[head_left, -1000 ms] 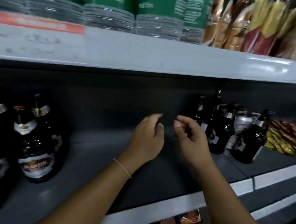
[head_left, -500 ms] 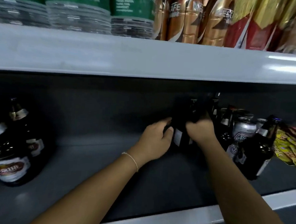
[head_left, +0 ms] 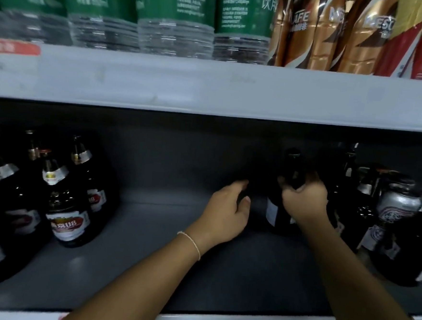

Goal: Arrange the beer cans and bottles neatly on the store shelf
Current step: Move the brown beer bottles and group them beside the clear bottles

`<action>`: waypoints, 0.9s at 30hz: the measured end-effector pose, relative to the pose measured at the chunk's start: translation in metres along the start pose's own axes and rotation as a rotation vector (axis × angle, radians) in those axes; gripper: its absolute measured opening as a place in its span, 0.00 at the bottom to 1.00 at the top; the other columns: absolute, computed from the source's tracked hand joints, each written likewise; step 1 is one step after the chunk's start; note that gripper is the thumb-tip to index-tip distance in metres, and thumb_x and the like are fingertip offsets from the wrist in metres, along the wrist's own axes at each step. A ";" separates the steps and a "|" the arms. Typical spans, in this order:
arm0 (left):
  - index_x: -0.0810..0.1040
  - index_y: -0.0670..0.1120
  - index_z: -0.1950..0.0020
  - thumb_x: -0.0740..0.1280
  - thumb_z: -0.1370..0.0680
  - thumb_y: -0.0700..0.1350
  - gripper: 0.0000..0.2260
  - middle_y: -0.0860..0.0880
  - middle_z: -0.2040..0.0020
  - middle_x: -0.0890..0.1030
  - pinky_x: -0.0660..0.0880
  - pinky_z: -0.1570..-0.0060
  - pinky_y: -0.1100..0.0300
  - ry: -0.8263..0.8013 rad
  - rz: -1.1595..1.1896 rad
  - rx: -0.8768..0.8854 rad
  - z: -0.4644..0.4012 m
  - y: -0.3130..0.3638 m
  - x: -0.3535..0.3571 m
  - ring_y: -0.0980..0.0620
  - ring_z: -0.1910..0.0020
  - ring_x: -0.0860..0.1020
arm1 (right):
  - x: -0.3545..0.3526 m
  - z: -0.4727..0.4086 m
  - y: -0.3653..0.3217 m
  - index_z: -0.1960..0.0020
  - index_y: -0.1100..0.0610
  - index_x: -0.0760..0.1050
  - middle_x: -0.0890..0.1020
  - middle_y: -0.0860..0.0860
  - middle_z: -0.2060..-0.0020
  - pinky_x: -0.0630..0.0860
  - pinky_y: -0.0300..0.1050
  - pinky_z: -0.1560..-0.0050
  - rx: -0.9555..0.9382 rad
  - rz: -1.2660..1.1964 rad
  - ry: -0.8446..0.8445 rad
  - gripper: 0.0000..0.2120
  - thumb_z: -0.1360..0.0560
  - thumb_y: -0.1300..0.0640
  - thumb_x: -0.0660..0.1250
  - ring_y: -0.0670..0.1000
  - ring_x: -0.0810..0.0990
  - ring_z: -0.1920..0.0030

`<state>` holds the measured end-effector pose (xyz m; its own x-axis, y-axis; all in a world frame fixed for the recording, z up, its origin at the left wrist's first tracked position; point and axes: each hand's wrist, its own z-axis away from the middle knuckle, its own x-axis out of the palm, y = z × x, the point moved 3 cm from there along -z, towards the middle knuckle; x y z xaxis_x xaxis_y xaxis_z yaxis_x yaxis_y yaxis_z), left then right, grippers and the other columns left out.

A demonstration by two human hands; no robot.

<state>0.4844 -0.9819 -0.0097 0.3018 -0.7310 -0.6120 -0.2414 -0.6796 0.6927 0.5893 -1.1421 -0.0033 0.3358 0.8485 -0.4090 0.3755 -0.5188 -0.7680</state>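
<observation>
Moved onto the cluster since a second ago: both hands, then hovering spread in the shelf's bare middle, now at its left edge

Head view: right hand (head_left: 301,203) curled round the neck and shoulder of a dark bottle (head_left: 279,214), gripping high, probably to lift or slide it without tipping. Bottle upright on the shelf (head_left: 149,243), just left of the crowded group on the right. Left hand (head_left: 226,213) beside it, fingers loosely curled toward a very dark patch; cannot tell whether anything is held there, so likely just steadying or reaching. Silver can (head_left: 399,208) standing among more dark bottles (head_left: 352,194) to the right, packed unevenly. Red-labelled bottles (head_left: 69,205) grouped at far left, well apart, with a wide gap between, presumably the space to fill. Above, water bottles (head_left: 174,20) and coffee packs (head_left: 326,30) on the upper shelf. Judged early in the task
</observation>
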 end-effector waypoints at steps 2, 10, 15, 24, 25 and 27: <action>0.65 0.45 0.27 0.60 0.19 0.43 0.21 0.47 0.30 0.71 0.60 0.40 0.77 0.016 -0.022 0.007 0.006 -0.001 -0.008 0.55 0.32 0.69 | 0.000 0.018 -0.020 0.44 0.59 0.77 0.82 0.54 0.55 0.77 0.47 0.51 -0.034 -0.094 -0.011 0.13 0.26 0.56 0.72 0.55 0.81 0.52; 0.60 0.46 0.24 0.59 0.23 0.35 0.27 0.49 0.27 0.66 0.56 0.42 0.82 0.061 0.045 -0.047 0.058 -0.019 -0.068 0.55 0.29 0.63 | 0.038 0.097 -0.100 0.50 0.57 0.77 0.82 0.46 0.60 0.77 0.32 0.62 -0.027 -0.362 -0.222 0.06 0.26 0.61 0.72 0.38 0.82 0.62; 0.59 0.48 0.23 0.59 0.24 0.35 0.29 0.49 0.26 0.66 0.59 0.34 0.69 0.129 0.042 -0.129 0.100 -0.053 -0.124 0.54 0.28 0.64 | 0.075 0.144 -0.151 0.51 0.61 0.78 0.83 0.50 0.61 0.76 0.31 0.64 -0.075 -0.438 -0.358 0.05 0.25 0.63 0.71 0.39 0.81 0.63; 0.62 0.48 0.25 0.59 0.27 0.38 0.29 0.52 0.30 0.71 0.65 0.30 0.59 0.183 0.132 -0.157 0.167 -0.101 -0.207 0.56 0.30 0.68 | 0.137 0.215 -0.221 0.48 0.54 0.79 0.85 0.49 0.57 0.80 0.36 0.56 -0.051 -0.538 -0.453 0.10 0.26 0.66 0.72 0.46 0.85 0.56; 0.62 0.49 0.25 0.58 0.28 0.39 0.30 0.52 0.30 0.71 0.65 0.30 0.58 0.179 0.139 -0.165 0.173 -0.105 -0.214 0.57 0.31 0.68 | 0.142 0.221 -0.227 0.49 0.53 0.79 0.85 0.48 0.57 0.79 0.35 0.56 -0.055 -0.551 -0.456 0.11 0.26 0.67 0.71 0.45 0.85 0.56; 0.61 0.48 0.25 0.59 0.27 0.38 0.30 0.52 0.31 0.72 0.65 0.31 0.62 0.176 0.126 -0.176 0.183 -0.116 -0.224 0.58 0.32 0.69 | 0.153 0.233 -0.239 0.50 0.52 0.79 0.85 0.47 0.58 0.78 0.33 0.57 -0.058 -0.574 -0.460 0.12 0.26 0.68 0.71 0.43 0.84 0.57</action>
<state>0.2755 -0.7506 -0.0227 0.4388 -0.7769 -0.4515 -0.1275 -0.5513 0.8245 0.3492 -0.8639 0.0028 -0.3188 0.9394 -0.1260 0.4328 0.0260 -0.9011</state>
